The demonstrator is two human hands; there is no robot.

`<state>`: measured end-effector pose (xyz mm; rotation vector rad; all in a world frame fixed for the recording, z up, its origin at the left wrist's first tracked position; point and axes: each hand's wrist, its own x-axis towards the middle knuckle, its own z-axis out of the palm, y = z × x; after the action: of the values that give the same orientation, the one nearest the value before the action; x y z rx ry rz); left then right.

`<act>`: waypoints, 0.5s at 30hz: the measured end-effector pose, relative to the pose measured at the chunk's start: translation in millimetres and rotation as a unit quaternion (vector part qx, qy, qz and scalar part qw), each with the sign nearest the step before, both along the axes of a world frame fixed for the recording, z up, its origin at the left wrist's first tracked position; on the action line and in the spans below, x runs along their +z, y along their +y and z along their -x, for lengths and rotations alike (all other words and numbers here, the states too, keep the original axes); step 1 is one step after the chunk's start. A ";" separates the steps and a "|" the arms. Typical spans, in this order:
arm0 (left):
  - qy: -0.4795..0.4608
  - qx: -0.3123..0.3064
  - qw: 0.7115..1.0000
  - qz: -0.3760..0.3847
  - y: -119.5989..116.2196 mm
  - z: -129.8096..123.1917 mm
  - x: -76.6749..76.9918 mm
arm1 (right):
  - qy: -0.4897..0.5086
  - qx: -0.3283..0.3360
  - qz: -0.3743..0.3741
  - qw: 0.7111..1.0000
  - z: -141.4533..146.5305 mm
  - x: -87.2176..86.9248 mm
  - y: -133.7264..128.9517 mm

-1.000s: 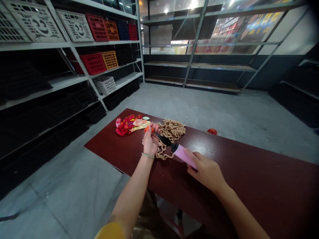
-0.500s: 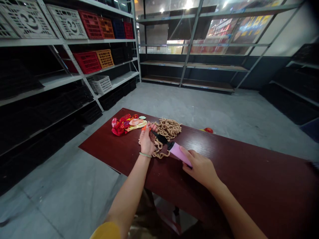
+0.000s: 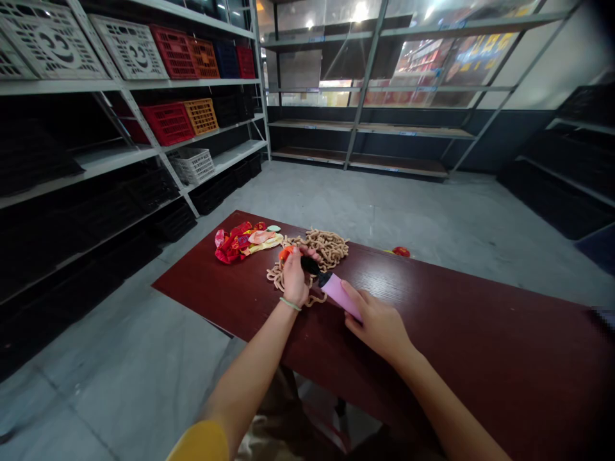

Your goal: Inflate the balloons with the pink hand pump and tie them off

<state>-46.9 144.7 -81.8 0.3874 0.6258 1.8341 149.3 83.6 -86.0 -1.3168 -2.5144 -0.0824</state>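
My right hand is wrapped round the pink barrel of a hand balloon pump, which points up and to the left. My left hand pinches a small orange balloon at the pump's black nozzle end; the fingers partly hide where the two meet. The balloon looks slightly rounded. Behind and under my left hand lies a tangled heap of tan, rope-like strands. To its left sits a pile of crumpled, flat red and yellow pieces, apparently balloons or wrappers.
Everything rests on a dark red wooden table. Beyond its far edge a red and yellow object shows low down. Shelving with coloured crates stands on the left. Another rack stands at the back.
The orange balloon at my left fingers looks bigger and rounder. My left hand has shifted slightly right and down, and the black section of the pump looks shorter.
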 end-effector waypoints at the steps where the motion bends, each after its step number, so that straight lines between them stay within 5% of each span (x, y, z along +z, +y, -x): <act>1: -0.015 -0.009 1.000 0.007 -1.3 -2.9 0.6 | -0.002 0.002 0.004 1.000 2.0 0.5 -0.6; 8: -0.060 -0.012 0.998 0.000 -5.7 -2.4 3.0 | -0.016 0.023 0.046 0.999 6.0 2.5 -21.6; 15: -0.064 -0.003 0.998 0.013 -7.0 13.4 13.7 | -0.011 -0.003 0.020 1.000 -47.8 -1.4 -79.7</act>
<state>-60.3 137.7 -68.1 0.2530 0.5591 1.8273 197.1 3.9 -87.5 -1.3451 -2.5443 -0.0484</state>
